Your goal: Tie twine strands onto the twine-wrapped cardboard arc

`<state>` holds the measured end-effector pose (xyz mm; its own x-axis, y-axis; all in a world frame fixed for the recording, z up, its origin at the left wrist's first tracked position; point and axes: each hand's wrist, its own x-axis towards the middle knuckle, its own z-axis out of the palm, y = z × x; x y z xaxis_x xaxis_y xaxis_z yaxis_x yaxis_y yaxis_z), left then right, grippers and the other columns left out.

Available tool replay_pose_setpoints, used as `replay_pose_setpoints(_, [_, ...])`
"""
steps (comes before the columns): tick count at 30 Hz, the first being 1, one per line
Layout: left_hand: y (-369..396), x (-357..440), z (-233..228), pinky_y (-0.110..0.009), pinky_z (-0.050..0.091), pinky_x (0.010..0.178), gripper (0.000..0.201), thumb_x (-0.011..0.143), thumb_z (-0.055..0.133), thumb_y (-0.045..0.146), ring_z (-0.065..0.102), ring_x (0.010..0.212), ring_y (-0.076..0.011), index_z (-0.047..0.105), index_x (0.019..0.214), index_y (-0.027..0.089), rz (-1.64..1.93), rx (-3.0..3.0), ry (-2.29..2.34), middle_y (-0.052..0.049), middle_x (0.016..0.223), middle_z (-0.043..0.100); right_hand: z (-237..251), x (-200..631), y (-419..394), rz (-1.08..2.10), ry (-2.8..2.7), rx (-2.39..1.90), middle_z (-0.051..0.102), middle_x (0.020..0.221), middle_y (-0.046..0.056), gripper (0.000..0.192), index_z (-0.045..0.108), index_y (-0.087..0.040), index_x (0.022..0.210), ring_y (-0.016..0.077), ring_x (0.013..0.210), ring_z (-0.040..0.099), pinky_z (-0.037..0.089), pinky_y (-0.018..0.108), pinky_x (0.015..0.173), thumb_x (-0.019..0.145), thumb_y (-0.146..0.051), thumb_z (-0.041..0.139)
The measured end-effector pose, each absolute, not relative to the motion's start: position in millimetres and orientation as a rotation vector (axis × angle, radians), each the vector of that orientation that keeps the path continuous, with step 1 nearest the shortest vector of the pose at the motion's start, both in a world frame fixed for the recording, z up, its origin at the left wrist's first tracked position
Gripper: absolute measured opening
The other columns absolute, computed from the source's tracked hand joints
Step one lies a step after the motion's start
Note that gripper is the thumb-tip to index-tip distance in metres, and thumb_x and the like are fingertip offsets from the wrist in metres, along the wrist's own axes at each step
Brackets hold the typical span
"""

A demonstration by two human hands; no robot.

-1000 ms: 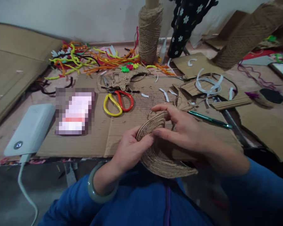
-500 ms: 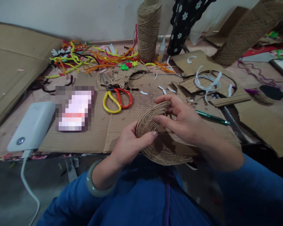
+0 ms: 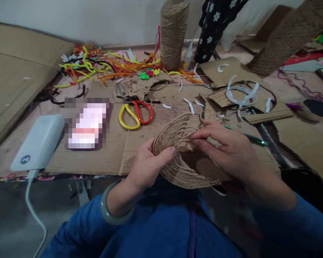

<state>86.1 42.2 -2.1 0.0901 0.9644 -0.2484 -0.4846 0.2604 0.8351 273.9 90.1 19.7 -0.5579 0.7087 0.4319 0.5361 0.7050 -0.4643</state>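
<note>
A crescent of jute twine rows (image 3: 188, 175) is held over the front edge of the cardboard sheet (image 3: 104, 163). My left hand (image 3: 150, 163) grips its left side, thumb on top and the fingers hidden beneath. Just right of the crescent's inner curve, my right hand (image 3: 223, 147) pinches a loose strand of jute twine (image 3: 187, 138) between thumb and fingertips. The strand runs to the inner rows. Scissors (image 3: 136, 114) with one yellow and one red handle lie beyond my left hand. Partly behind my right hand is a green pen-like tool (image 3: 254, 139).
A phone (image 3: 87, 125) and a cabled white power bank (image 3: 39, 141) lie at left. Coloured pipe cleaners (image 3: 83, 68) are heaped at the back. Two large twine spools (image 3: 174, 36) and a black flowered object (image 3: 212, 30) stand behind. Cardboard scraps and white strips (image 3: 242, 95) lie right.
My right hand has left the crescent's upper end and moved right and slightly down, now pulling a loose strand of twine. My left hand keeps its grip.
</note>
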Motion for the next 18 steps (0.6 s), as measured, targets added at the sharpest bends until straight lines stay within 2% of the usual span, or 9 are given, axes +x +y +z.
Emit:
replay_pose_setpoints(3, [42, 87, -2, -0.023, 0.054, 0.065, 0.013, 0.069, 0.076, 0.021, 0.064, 0.063, -0.0115, 0.069, 0.079, 0.018, 1.225, 0.634, 0.92, 0.002, 0.065, 0.069, 25, 270, 83, 0.352, -2.3, -0.938, 0.071, 0.075, 0.002, 0.011, 0.063, -0.02, 0.083, 0.0169, 0.072, 0.066, 0.05, 0.029, 0.066, 0.089, -0.018, 0.054])
replay_pose_setpoints(5, [42, 87, -3, -0.025, 0.055, 0.066, 0.016, 0.068, 0.077, 0.021, 0.066, 0.066, -0.0133, 0.069, 0.081, 0.018, 1.229, 0.614, 0.931, 0.0, 0.068, 0.071, 27, 267, 80, 0.368, -2.284, -0.948, 0.071, 0.075, 0.002, 0.01, 0.063, -0.02, 0.083, 0.0154, 0.07, 0.065, 0.05, 0.027, 0.063, 0.088, -0.017, 0.055])
replay_pose_setpoints(9, [43, 86, -2, -0.028, 0.056, 0.066, 0.017, 0.068, 0.076, 0.023, 0.068, 0.067, -0.016, 0.069, 0.082, 0.017, 1.234, 0.583, 0.922, -0.001, 0.072, 0.073, 28, 263, 79, 0.416, -2.276, -0.963, 0.073, 0.08, 0.003, 0.01, 0.064, -0.02, 0.088, 0.0162, 0.072, 0.067, 0.051, 0.029, 0.065, 0.087, -0.016, 0.055])
replay_pose_setpoints(14, [44, 86, 0, -0.035, 0.058, 0.07, 0.016, 0.069, 0.075, 0.025, 0.07, 0.07, -0.02, 0.067, 0.081, 0.017, 1.238, 0.552, 0.925, -0.002, 0.072, 0.073, 27, 263, 80, 0.444, -2.28, -1.007, 0.073, 0.094, 0.006, 0.013, 0.063, -0.022, 0.098, 0.0209, 0.087, 0.067, 0.052, 0.036, 0.076, 0.089, -0.022, 0.054])
replay_pose_setpoints(16, [44, 88, -1, -0.035, 0.058, 0.07, 0.018, 0.069, 0.075, 0.027, 0.07, 0.07, -0.0205, 0.066, 0.082, 0.017, 1.263, 0.534, 0.943, -0.002, 0.073, 0.073, 28, 265, 80, 0.386, -2.287, -1.029, 0.071, 0.097, 0.008, 0.012, 0.063, -0.021, 0.096, 0.0224, 0.093, 0.066, 0.051, 0.037, 0.08, 0.089, -0.024, 0.054])
replay_pose_setpoints(18, [44, 89, -3, -0.034, 0.057, 0.069, 0.019, 0.069, 0.075, 0.027, 0.069, 0.07, -0.0196, 0.066, 0.082, 0.018, 1.298, 0.53, 0.96, -0.002, 0.074, 0.073, 31, 267, 79, 0.39, -2.326, -1.051, 0.071, 0.09, 0.007, 0.01, 0.062, -0.021, 0.09, 0.0214, 0.088, 0.066, 0.051, 0.036, 0.076, 0.089, -0.025, 0.053])
